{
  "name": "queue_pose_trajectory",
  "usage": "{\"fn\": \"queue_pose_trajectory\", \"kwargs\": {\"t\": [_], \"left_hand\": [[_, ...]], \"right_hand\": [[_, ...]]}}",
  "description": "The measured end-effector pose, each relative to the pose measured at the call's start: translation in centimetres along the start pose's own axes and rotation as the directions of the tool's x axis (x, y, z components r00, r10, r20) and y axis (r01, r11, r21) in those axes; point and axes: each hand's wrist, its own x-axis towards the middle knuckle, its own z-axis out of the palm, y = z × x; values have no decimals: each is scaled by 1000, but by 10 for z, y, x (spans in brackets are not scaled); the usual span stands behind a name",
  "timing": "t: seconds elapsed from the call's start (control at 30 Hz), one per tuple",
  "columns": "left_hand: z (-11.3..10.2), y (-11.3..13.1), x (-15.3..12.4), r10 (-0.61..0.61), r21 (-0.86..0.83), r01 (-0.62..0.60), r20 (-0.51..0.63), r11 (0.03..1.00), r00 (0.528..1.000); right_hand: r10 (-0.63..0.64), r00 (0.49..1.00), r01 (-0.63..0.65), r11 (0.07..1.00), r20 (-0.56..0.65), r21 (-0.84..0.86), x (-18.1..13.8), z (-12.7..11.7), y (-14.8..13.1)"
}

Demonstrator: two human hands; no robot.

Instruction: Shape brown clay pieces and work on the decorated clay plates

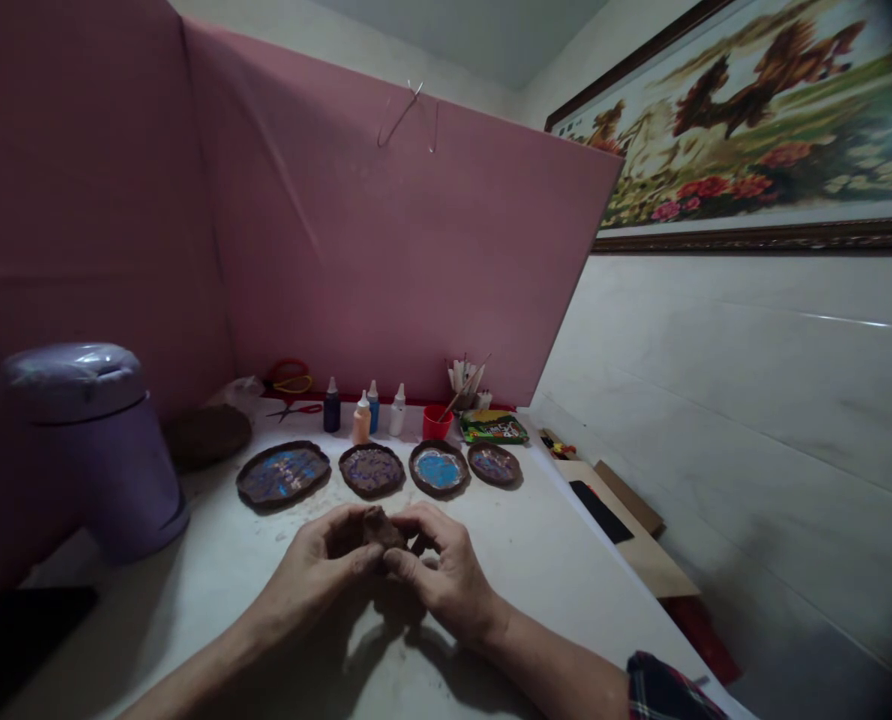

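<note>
Both hands meet over the white table (551,560) near its front. My left hand (322,565) and my right hand (446,570) pinch a small lump of brown clay (380,527) between thumbs and fingertips, just above the tabletop. Beyond the hands lies a row of several flat clay dishes with painted centres: a large one (282,472) at the left, then a dark one (371,468), one with a blue centre (438,467) and a small one (494,463).
Small paint bottles (363,410) and a red cup of brushes (438,415) stand behind the dishes, with scissors (296,408) and a green box (492,427). A lilac lidded bin (97,445) stands at the left. Pink boards wall the back and left.
</note>
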Motion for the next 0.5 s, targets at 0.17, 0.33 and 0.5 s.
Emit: {"fn": "queue_pose_trajectory", "kwargs": {"t": [0.17, 0.33, 0.5], "left_hand": [[1, 8, -3, 1, 84, 2, -37, 996, 999], [3, 14, -4, -22, 105, 25, -28, 994, 999], [-1, 11, -3, -60, 17, 62, -81, 998, 995]], "right_hand": [[141, 989, -142, 989, 42, 34, -3, 3, 1], [162, 978, -182, 970, 135, 159, -4, 3, 2], [190, 963, -226, 956, 189, 187, -6, 4, 3]]}}
